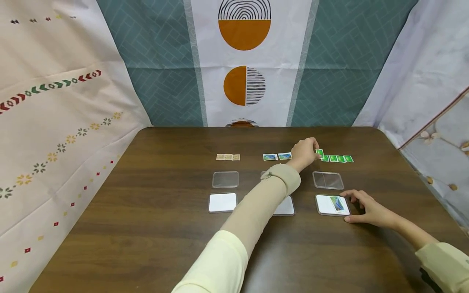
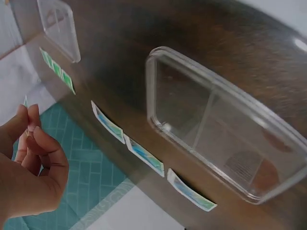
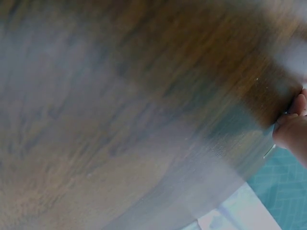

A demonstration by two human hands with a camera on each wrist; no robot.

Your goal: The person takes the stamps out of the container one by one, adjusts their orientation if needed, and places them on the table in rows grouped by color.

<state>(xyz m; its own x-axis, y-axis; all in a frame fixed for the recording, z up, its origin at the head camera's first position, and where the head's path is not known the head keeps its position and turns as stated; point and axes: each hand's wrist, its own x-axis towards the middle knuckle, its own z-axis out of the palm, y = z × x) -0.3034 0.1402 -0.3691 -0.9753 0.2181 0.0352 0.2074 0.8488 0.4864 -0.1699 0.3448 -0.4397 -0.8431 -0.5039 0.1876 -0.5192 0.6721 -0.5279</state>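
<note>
My left hand (image 1: 305,153) reaches across to the far right and pinches a small green stamp (image 1: 320,153) between thumb and fingertips. In the left wrist view only a thin edge of that stamp shows. Just beside it lies a row of several green stamps (image 1: 337,158). My right hand (image 1: 370,211) holds the right side of a shallow case (image 1: 323,205), index finger at its far corner and thumb at its near one. On the case's white surface lies a blue landscape stamp (image 1: 337,203). Blur hides most of the right wrist view.
Blue stamps (image 1: 270,157) and tan stamps (image 1: 228,157) form rows at the back. Clear lids (image 1: 225,179) (image 1: 327,180) lie before them; the middle lid (image 2: 216,120) is mostly behind my left arm. White-topped cases (image 1: 222,202) (image 1: 284,206) sit nearer on the wooden table (image 1: 128,228).
</note>
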